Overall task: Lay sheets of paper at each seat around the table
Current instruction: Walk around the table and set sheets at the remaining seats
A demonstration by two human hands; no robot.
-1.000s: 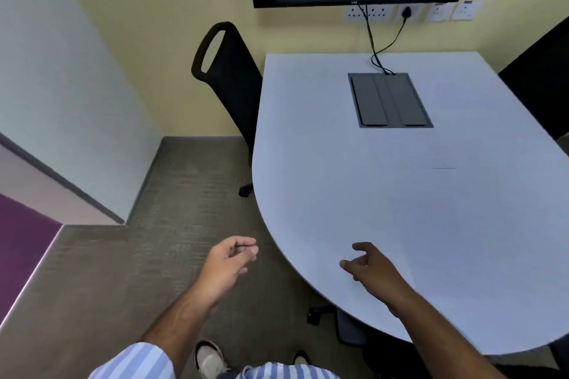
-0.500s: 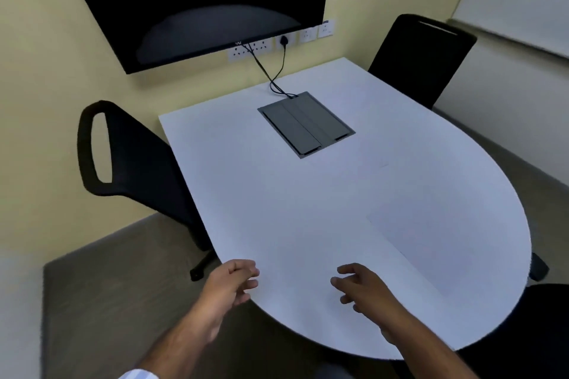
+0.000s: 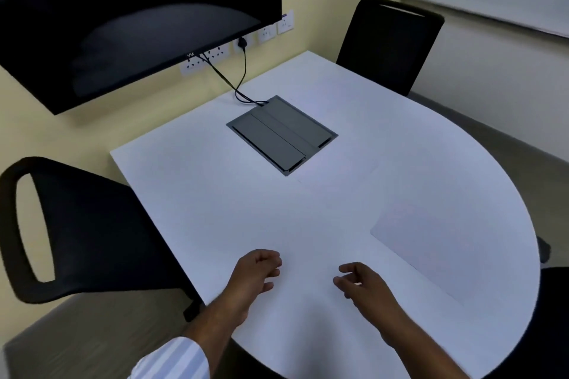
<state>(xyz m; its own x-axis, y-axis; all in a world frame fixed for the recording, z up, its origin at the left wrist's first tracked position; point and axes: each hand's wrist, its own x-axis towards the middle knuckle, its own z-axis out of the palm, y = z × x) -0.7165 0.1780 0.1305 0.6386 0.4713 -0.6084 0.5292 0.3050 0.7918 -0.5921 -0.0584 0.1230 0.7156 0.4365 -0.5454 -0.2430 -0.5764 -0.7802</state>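
Note:
A white table (image 3: 246,194) with a rounded near end fills the middle of the view. One pale sheet of paper (image 3: 446,243) lies flat on it at the right, in front of a dark seat at the lower right edge (image 3: 554,317). My left hand (image 3: 255,274) hovers over the table's near left edge, fingers loosely curled, holding nothing. My right hand (image 3: 363,286) hovers a little to the right of it, fingers apart and empty, left of the sheet.
A black chair (image 3: 86,234) stands at the table's left side and another black chair (image 3: 391,43) at the far right. A grey cable box (image 3: 281,135) is set into the tabletop, with cables running to wall sockets (image 3: 215,55) under a dark screen (image 3: 123,15).
The view has swung round and closer over the table, bringing the far right chair and the sheet into sight. Both hands stayed empty and now hover over the tabletop.

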